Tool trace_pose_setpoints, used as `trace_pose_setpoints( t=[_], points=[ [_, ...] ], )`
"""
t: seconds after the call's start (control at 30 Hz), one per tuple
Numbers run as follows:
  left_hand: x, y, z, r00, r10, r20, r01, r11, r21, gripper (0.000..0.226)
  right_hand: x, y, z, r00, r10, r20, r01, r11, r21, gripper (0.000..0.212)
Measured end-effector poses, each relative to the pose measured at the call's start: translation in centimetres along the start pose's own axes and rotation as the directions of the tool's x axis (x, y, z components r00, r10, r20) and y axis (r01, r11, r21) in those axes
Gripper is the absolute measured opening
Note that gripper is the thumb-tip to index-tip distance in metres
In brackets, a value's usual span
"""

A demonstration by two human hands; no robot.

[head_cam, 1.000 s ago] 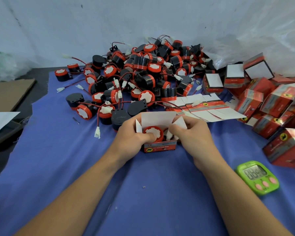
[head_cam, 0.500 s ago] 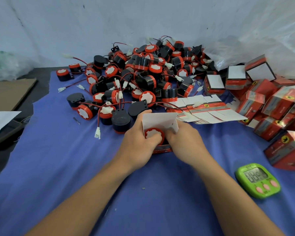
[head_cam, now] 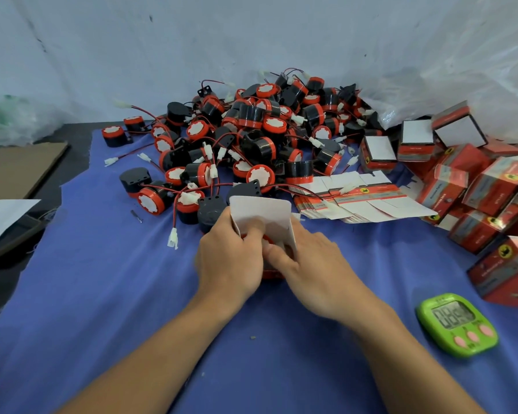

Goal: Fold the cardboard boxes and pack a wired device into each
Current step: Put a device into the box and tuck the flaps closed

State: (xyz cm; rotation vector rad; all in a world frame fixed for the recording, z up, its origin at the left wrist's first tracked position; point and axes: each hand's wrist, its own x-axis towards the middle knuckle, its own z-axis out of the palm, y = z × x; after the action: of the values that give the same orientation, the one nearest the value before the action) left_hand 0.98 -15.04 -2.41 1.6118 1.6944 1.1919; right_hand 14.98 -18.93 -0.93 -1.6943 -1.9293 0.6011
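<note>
A small red cardboard box point(head_cam: 271, 274) stands on the blue cloth between my hands, its white lid flap point(head_cam: 262, 212) upright. My left hand point(head_cam: 229, 261) grips the box's left side with the thumb pressing into the opening. My right hand point(head_cam: 308, 264) grips the right side, thumb pressing a side flap inward. A red-rimmed wired device inside is almost fully hidden by my thumbs. Behind lies a heap of black and red wired devices point(head_cam: 251, 138). A stack of flat box blanks point(head_cam: 359, 198) lies to the right of the box.
Several folded red boxes point(head_cam: 473, 186) are piled at the right. A green timer point(head_cam: 456, 324) sits near my right forearm. Brown cardboard point(head_cam: 18, 165) and a white sheet point(head_cam: 0, 216) lie off the cloth's left edge. Crumpled clear plastic point(head_cam: 449, 85) lines the back right.
The box's side flaps stood open with the device showing; now both thumbs have pushed in over the opening and the lid flap tilts toward me.
</note>
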Motion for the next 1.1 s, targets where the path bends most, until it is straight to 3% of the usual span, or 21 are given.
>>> trace_pose_setpoints(
  t=[0.1,0.17,0.23,0.33,0.4,0.43,0.53,0.6,0.73,0.87,0.93,1.1],
  points=[
    [0.1,0.1,0.3,0.998,-0.047,-0.044,0.05,0.997,0.063,0.009,-0.3,-0.3,0.8,0.997,0.082,-0.016,-0.083,0.993,-0.082,0.068],
    [0.1,0.1,0.2,0.998,-0.04,-0.042,0.043,0.996,0.075,0.011,-0.4,-0.6,0.8,0.998,0.049,-0.026,-0.049,0.998,-0.024,0.056],
    [0.2,0.0,0.0,1.0,-0.009,-0.004,0.009,0.999,0.048,0.015,-0.4,-0.4,0.5,1.0,0.01,0.03,-0.015,0.984,0.176,0.04],
    [0.4,-0.2,-0.1,0.989,0.081,0.121,-0.073,0.995,-0.069,0.005,-0.3,0.7,-0.5,0.988,0.016,0.156,-0.111,0.773,0.625,0.042],
    [0.5,-0.5,-0.1,0.972,0.143,0.186,-0.122,0.986,-0.117,0.013,-0.2,1.6,-1.3,0.98,0.084,0.179,-0.193,0.604,0.773,0.041],
    [0.7,-0.8,0.1,0.965,0.157,0.21,-0.13,0.982,-0.139,0.013,-0.1,1.9,-1.6,0.98,0.096,0.173,-0.196,0.575,0.794,0.037],
    [1.0,-1.0,0.1,0.94,0.19,0.285,-0.134,0.97,-0.203,0.007,0.0,1.9,-1.5,0.986,0.101,0.135,-0.168,0.676,0.717,0.036],
    [1.1,-1.4,-0.2,0.907,0.207,0.366,-0.115,0.959,-0.258,0.018,0.0,1.7,-1.1,0.987,0.142,0.081,-0.159,0.718,0.678,0.038],
    [1.8,-0.9,-1.0,0.801,0.188,0.568,0.054,0.923,-0.381,0.037,0.2,1.7,-1.1,0.974,0.224,0.04,-0.185,0.678,0.711,0.04],
    [3.4,-0.6,-2.0,0.735,0.149,0.661,0.237,0.857,-0.457,0.061,0.5,2.0,-1.3,0.962,0.266,0.065,-0.229,0.649,0.725,0.041],
    [3.4,-1.3,-2.4,0.698,0.231,0.678,0.235,0.82,-0.521,0.053,0.7,2.1,-1.2,0.958,0.275,0.083,-0.247,0.643,0.725,0.041],
    [3.5,-2.3,-2.0,0.694,0.218,0.687,0.229,0.837,-0.497,0.046,1.0,2.1,-1.6,0.952,0.286,0.112,-0.283,0.678,0.679,0.044]
  ],
)
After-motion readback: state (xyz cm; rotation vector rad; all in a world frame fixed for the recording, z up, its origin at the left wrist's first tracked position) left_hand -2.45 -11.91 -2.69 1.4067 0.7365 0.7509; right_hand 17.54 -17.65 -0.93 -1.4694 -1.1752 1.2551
